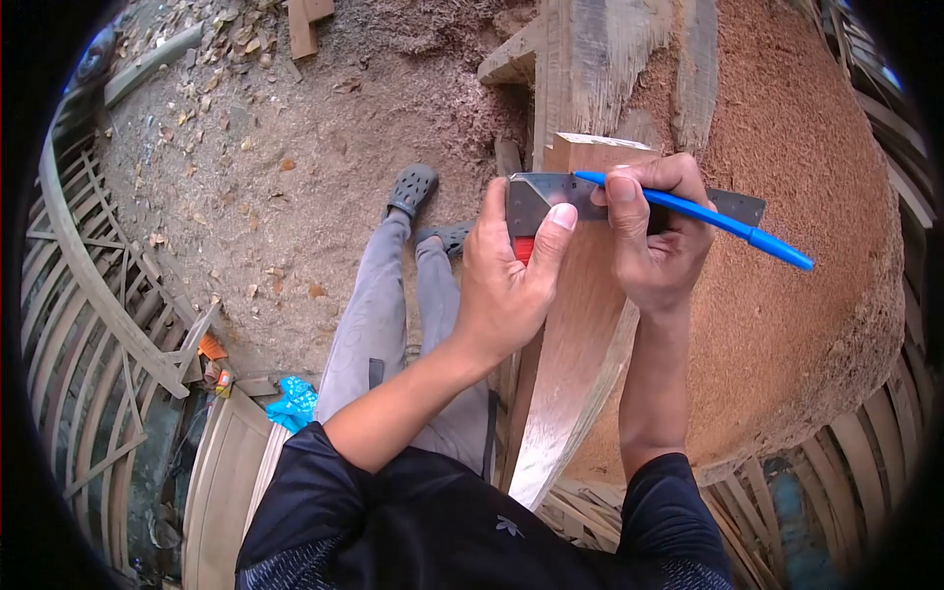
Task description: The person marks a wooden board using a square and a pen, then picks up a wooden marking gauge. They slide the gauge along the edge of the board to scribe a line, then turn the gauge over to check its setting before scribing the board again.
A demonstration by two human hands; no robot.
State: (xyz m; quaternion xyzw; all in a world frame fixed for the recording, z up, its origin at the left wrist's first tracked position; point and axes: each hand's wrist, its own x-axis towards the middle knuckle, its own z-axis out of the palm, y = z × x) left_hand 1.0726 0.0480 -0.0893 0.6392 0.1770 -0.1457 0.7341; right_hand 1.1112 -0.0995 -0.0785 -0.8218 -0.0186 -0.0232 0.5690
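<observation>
My left hand [506,280] is closed on a try square [536,202] with a metal blade and a bit of red showing under the palm side. The blade lies across a long wooden beam [580,305] near its far end and sticks out past the right side. In my right hand [661,241] is a blue pen [733,224], pinched between thumb and fingers. Its tip points left and meets the upper edge of the blade. My fingers cover the middle of the square.
Sawdust [787,324] is heaped to the right of the beam. Rough planks [619,59] lie beyond its far end. Slatted wooden pieces [88,344] curve along the left. A blue cloth [292,403] lies by my leg, and my shoes [413,187] rest on the dirt ground.
</observation>
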